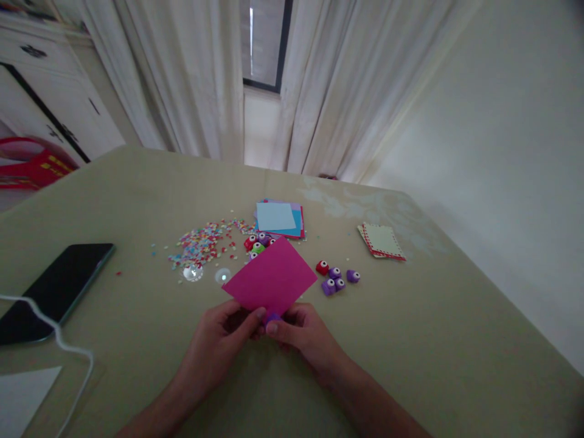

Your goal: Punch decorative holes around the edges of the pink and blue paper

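A square sheet of bright pink paper [274,274] is held up in front of me, one corner pointing down toward my fingers. My left hand [223,331] pinches its lower left edge between thumb and fingers. At that bottom corner sits a small purple craft punch [272,319], partly hidden by my fingers. My right hand [303,331] closes around this punch, thumb on top. Beyond the sheet, several red, green and purple punches [258,247] are partly covered by it. More punches [335,274] lie to the right.
Colourful confetti [201,243] is scattered at left centre, with two clear round discs [223,276] nearby. Coloured paper [276,216] is stacked at the back; edge-punched sheets [381,239] lie right. A phone [59,286], a white cable [68,348] and white paper [25,395] occupy the left.
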Motion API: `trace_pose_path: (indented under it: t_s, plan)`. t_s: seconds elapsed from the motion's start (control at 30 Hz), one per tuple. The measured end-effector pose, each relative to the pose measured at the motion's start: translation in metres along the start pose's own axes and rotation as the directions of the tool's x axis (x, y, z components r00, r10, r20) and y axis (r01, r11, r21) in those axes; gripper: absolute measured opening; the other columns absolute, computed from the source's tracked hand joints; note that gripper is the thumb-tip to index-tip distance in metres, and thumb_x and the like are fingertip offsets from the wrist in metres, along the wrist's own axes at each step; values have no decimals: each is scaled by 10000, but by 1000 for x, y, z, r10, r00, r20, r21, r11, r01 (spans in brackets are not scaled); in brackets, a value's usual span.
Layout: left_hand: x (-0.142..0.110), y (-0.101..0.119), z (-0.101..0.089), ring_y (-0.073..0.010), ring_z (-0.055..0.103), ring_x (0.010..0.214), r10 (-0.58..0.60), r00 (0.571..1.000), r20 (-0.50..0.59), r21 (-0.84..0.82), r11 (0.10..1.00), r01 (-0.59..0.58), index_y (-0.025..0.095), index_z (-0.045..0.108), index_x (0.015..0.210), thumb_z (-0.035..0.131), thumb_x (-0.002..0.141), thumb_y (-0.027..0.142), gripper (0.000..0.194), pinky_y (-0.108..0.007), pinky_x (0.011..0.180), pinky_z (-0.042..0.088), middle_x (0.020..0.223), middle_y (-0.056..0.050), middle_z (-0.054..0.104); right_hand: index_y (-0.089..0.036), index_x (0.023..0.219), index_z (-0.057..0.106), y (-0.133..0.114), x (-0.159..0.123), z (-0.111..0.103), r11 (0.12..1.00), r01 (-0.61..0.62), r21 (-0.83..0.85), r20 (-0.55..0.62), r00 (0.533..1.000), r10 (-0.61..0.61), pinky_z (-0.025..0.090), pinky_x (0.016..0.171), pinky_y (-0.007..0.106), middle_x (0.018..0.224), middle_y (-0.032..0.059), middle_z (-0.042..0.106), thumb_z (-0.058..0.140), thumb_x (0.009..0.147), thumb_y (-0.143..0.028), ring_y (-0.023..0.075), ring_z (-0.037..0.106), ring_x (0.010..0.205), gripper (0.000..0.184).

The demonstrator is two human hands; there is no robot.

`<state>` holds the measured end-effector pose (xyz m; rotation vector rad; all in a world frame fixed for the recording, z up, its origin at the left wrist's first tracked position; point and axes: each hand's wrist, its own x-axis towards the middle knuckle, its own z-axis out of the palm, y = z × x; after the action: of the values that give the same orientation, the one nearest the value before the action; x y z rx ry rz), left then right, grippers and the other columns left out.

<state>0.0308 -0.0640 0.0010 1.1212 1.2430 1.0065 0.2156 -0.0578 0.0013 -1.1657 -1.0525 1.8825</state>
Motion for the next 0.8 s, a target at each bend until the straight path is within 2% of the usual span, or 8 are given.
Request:
trace_pose_path:
  t_s: [0.1,0.2,0.33,0.43,0.6,0.8]
  plan:
    - [-1,-1,0,-203,744,660,-14,1000,0,10,1000,14,182,792,795,780,842,431,253,-255,614,574,718,-40,814,-160,892,840,1,-1,0,1000,0,-5,-2,1000,0,328,564,239,837,49,778,927,681,-555,118,510,621,456]
    - [-1,0,0,-205,743,654,-22,1000,-6,22,1000,22,182,809,805,784,830,422,243,-259,616,577,712,-39,815,-170,894,842,4,-1,0,1000,3,6,-12,1000,-3,375,604,247,857,49,784,929,690,-535,137,562,658,427]
    - [-1,-1,0,-189,729,626,-6,1000,-6,23,1000,7,194,795,727,787,820,397,223,-240,593,563,673,-23,797,-184,907,838,6,0,3,996,61,58,31,998,-63,496,749,290,835,40,774,904,743,-523,185,657,756,382]
    - [-2,-3,0,-186,725,625,-2,1000,-6,26,1000,2,201,805,762,787,827,397,207,-234,589,559,674,-14,793,-185,913,833,5,1,6,989,112,93,50,992,-117,526,862,323,888,51,782,883,780,-491,214,698,855,337]
    - [-4,-5,1,-195,726,624,24,1000,-8,54,998,-23,203,800,752,784,834,404,217,-243,586,561,666,-16,784,-186,922,829,5,0,11,988,124,93,6,992,-125,533,840,329,871,48,775,902,742,-483,222,687,834,355]
    - [-5,-3,3,-200,719,592,46,998,-39,84,996,-42,204,798,745,783,824,419,230,-248,560,559,631,-19,769,-186,912,834,4,1,12,983,137,121,10,990,-139,515,825,311,847,42,771,911,728,-462,208,674,805,341]
